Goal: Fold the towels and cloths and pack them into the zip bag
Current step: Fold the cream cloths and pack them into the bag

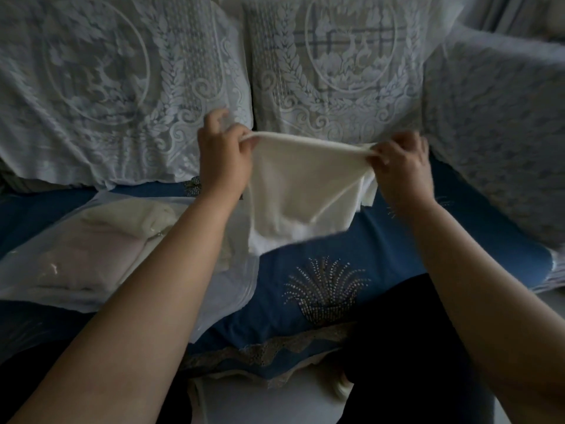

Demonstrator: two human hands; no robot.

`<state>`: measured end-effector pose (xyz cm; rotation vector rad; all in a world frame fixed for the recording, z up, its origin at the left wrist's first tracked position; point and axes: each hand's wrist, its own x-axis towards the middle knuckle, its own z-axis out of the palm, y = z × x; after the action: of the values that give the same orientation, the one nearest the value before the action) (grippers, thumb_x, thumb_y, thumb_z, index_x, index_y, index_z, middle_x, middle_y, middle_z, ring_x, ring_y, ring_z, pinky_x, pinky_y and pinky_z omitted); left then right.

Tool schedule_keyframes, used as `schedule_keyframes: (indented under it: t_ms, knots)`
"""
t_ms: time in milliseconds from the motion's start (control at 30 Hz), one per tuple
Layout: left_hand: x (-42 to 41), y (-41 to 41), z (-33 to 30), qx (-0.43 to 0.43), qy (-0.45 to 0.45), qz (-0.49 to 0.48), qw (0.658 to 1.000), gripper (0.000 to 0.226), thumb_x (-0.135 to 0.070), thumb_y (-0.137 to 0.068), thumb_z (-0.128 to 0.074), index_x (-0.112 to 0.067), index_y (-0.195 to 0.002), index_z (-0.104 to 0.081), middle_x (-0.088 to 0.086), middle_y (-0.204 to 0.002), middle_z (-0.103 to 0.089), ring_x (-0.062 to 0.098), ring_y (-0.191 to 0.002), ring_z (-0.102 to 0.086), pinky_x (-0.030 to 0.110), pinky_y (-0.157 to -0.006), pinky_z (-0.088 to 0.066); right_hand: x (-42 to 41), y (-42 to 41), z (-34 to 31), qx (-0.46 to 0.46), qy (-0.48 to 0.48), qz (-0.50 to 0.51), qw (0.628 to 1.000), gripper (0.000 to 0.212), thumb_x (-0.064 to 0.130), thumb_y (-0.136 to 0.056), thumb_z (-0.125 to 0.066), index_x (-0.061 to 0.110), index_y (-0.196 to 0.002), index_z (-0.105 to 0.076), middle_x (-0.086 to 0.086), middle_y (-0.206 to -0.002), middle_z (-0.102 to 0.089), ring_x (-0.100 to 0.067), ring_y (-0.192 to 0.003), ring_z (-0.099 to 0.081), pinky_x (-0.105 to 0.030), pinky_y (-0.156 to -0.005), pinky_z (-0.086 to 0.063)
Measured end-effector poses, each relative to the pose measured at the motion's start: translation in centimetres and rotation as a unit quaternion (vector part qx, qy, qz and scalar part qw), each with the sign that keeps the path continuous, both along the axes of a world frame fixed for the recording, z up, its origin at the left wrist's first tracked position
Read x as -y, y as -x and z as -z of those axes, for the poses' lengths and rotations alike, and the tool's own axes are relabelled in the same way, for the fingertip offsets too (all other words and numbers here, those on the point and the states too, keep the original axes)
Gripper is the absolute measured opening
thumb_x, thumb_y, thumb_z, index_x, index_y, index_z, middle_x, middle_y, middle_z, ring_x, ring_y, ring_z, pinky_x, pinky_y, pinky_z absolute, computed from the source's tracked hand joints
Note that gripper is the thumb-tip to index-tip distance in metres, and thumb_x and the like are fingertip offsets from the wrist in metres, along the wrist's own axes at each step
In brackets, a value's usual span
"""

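A: Nearest: dark trousers (406,347) at lower right, both bare forearms reaching forward over blue seat cover (275,301) with beaded motif.

B: Noted. Left of that?

A: Zip bag (214,301) flat on the seat, translucent, with folded pale cloths (91,255) already inside; partly hidden under left forearm. Mouth state: cannot tell.

B: Grip?

A: Left hand (224,157) pinching one top corner of cream towel (302,191), thumb and fingers closed on the fabric. Right hand (400,166) clamped on the opposite top corner, some cloth bunched there. Towel held aloft, top edge nearly taut, lower part hanging just above the seat; lower edge blurred.

B: Step, as judged?

A: Squaring up before a fold. Advice: even out tension, free the bunched corner at right, match top corners exactly, then lower flat onto the seat and crease by hand. Fold to a width below the bag's.

B: Behind?

A: Lace-covered back cushions (122,87), farthest.
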<state>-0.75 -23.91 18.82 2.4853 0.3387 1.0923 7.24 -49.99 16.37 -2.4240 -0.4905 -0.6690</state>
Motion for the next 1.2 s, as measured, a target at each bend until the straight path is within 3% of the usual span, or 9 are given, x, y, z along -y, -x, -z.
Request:
schedule_keyframes:
  t_ms: [100, 200, 334, 434, 501, 668, 868, 1002, 1202]
  knots:
    - [1.2, 2.3, 0.4, 0.076, -0.047, 0.057, 0.994, 0.015, -0.018, -0.089, -0.060, -0.005, -0.094, -0.067, 0.008, -0.124, -0.059, 0.025, -0.117, -0.050, 0.027, -0.097, -0.041, 1.5, 0.3, -0.6, 0.009, -0.047, -0.033, 0.998, 0.023, 0.022, -0.086, -0.062, 0.012, -0.105, -0.072, -0.009, -0.138, -0.045, -0.034, -0.129, -0.034, -0.040, -0.105, -0.032]
    - [2.9, 5.8, 3.5, -0.091, -0.004, 0.153, 0.984, 0.021, -0.023, -0.090, -0.056, -0.015, -0.104, -0.068, 0.005, -0.102, -0.068, 0.019, -0.094, -0.062, 0.036, -0.080, -0.052, 3.7, 0.5, 0.6, -0.117, 0.077, -0.105, 0.985, 0.024, 0.023, -0.084, -0.067, 0.014, -0.106, -0.073, -0.003, -0.146, -0.042, -0.027, -0.135, -0.035, -0.036, -0.110, -0.027]
    - [4.8, 8.5, 8.5, -0.438, 0.023, 0.199, 0.876, 0.012, -0.028, -0.091, -0.056, -0.024, -0.083, -0.063, -0.003, -0.079, -0.062, 0.016, -0.075, -0.059, 0.033, -0.065, -0.048, 5.1, 1.7, 4.0, -0.350, 0.392, -0.150, 0.838, 0.024, 0.029, -0.087, -0.062, 0.021, -0.108, -0.072, 0.001, -0.122, -0.065, -0.017, -0.111, -0.058, -0.027, -0.095, -0.039]
    - [5.3, 8.9, 11.2, -0.548, 0.022, 0.203, 0.811, 0.025, -0.030, -0.093, -0.054, -0.018, -0.071, -0.052, -0.001, -0.070, -0.053, 0.015, -0.065, -0.052, 0.031, -0.056, -0.036, 4.7, 1.6, 5.9, -0.433, 0.461, -0.176, 0.754, 0.021, 0.031, -0.089, -0.058, 0.019, -0.096, -0.073, -0.002, -0.098, -0.069, -0.016, -0.089, -0.061, -0.030, -0.088, -0.043]
    - [5.1, 8.4, 11.7, -0.509, 0.025, 0.153, 0.847, 0.013, -0.028, -0.093, -0.052, -0.018, -0.090, -0.059, 0.002, -0.083, -0.061, 0.020, -0.077, -0.059, 0.033, -0.062, -0.043, 3.8, 0.6, 6.8, -0.425, 0.450, -0.157, 0.769, 0.021, 0.030, -0.092, -0.054, 0.017, -0.090, -0.070, -0.003, -0.093, -0.066, -0.014, -0.082, -0.058, -0.033, -0.090, -0.043]
    - [5.1, 8.3, 8.1, -0.203, 0.005, 0.066, 0.977, 0.036, -0.026, -0.095, -0.050, -0.021, -0.131, -0.048, 0.000, -0.119, -0.065, 0.021, -0.102, -0.063, 0.040, -0.081, -0.053, -0.2, 0.4, 10.2, -0.216, 0.135, -0.060, 0.965, 0.060, 0.035, -0.091, -0.055, 0.025, -0.145, -0.029, -0.008, -0.151, -0.028, -0.032, -0.136, -0.031, -0.045, -0.108, -0.033]
    - [3.3, 12.2, 6.5, -0.064, -0.103, -0.019, 0.992, 0.043, -0.028, -0.086, -0.060, -0.014, -0.126, -0.053, 0.008, -0.128, -0.055, 0.027, -0.115, -0.050, 0.038, -0.091, -0.045, -3.0, 5.1, 14.4, -0.287, 0.496, -0.231, 0.786, 0.092, 0.054, -0.080, -0.062, 0.039, -0.149, -0.004, 0.000, -0.159, 0.000, -0.034, -0.143, -0.010, -0.055, -0.111, -0.024]
    - [1.5, 14.7, 9.4, -0.245, -0.077, -0.114, 0.960, 0.084, -0.038, -0.076, -0.071, -0.016, -0.145, -0.029, 0.014, -0.139, -0.038, 0.037, -0.119, -0.043, 0.046, -0.084, -0.046, -3.8, 5.5, 14.7, -0.202, 0.503, -0.197, 0.817, 0.065, 0.029, -0.092, -0.044, 0.040, -0.147, -0.011, -0.004, -0.149, -0.021, -0.033, -0.131, -0.032, -0.047, -0.096, -0.042]
    - [1.5, 16.2, 10.6, -0.267, 0.010, -0.123, 0.956, 0.068, -0.021, -0.089, -0.049, -0.011, -0.149, -0.017, 0.013, -0.124, -0.045, 0.028, -0.098, -0.056, 0.031, -0.064, -0.040, -5.9, 5.5, 9.8, -0.447, 0.224, -0.167, 0.849, 0.045, 0.039, -0.099, -0.038, 0.012, -0.132, -0.053, -0.014, -0.136, -0.053, -0.028, -0.120, -0.052, -0.031, -0.092, -0.039]
